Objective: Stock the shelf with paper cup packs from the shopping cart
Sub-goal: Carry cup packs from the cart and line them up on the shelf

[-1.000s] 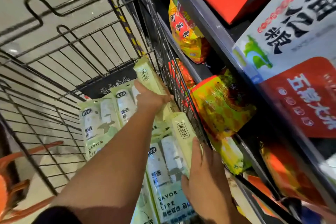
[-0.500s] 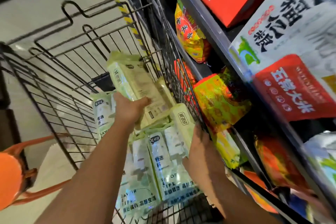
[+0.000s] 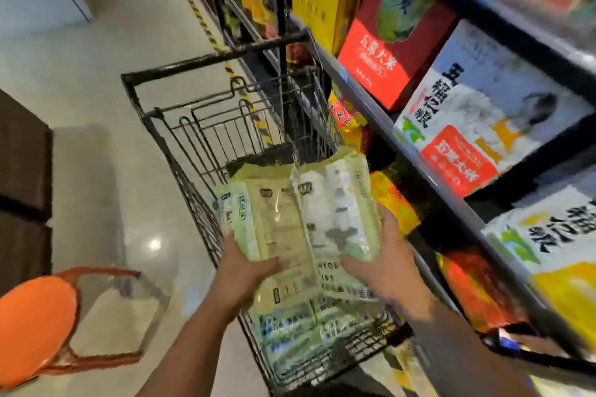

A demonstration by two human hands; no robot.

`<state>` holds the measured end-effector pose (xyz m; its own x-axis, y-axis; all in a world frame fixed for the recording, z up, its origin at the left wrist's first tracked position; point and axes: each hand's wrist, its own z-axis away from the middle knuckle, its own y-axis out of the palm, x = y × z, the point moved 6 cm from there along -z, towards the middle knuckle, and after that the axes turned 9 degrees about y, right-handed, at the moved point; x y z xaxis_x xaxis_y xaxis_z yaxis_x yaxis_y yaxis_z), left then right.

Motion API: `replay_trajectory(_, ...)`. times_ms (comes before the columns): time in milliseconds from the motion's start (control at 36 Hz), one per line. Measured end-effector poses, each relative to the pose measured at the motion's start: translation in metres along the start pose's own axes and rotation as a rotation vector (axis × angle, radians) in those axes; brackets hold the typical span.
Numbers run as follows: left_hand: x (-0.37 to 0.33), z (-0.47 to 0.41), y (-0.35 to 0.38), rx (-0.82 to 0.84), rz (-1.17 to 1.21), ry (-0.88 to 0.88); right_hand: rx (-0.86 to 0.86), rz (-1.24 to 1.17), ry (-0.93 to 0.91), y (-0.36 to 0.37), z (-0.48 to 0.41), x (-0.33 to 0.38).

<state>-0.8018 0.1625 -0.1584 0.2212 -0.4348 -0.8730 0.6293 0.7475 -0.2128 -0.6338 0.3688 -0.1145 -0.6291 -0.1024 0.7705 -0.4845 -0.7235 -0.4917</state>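
Your left hand (image 3: 248, 271) curls its fingers round the lower edge of the left pack (image 3: 274, 235) of paper cups, pale green with a printed back panel. Touching it, the right pack (image 3: 335, 209) shows white cups through its wrapper, and your right hand (image 3: 383, 264) grips its lower right side. Both are held above the shopping cart (image 3: 209, 59), where more packs (image 3: 290, 335) lie, beside the shelf (image 3: 377, 113).

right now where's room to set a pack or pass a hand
Free: the far end of the shopping cart, between its wire flap and the held paper cup packs. Crowded: its near end, full of packs; the shelf, tight with rice boxes.
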Motion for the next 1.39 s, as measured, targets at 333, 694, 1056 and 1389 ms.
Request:
replay_trajectory(333,-0.041,0.107,-0.015,0.238,0.289,0.208,-0.168,-0.137,-0.125,-0.028,0.144,0.034)
replay_trajectory(694,-0.11,0.202,0.083,0.68,0.226,0.347,-0.45,-0.49,-0.065,-0.127,0.28,-0.037)
replay_trajectory(1056,-0.13,0.327,0.286,1.022,0.225,0.527,-0.784,-0.76,-0.065,-0.25,0.45,-0.18)
replay_trajectory(1389,-0.052,0.478,0.481,1.261,0.138,0.179,-0.987,-0.78,-0.07,-0.352,0.597,-0.316)
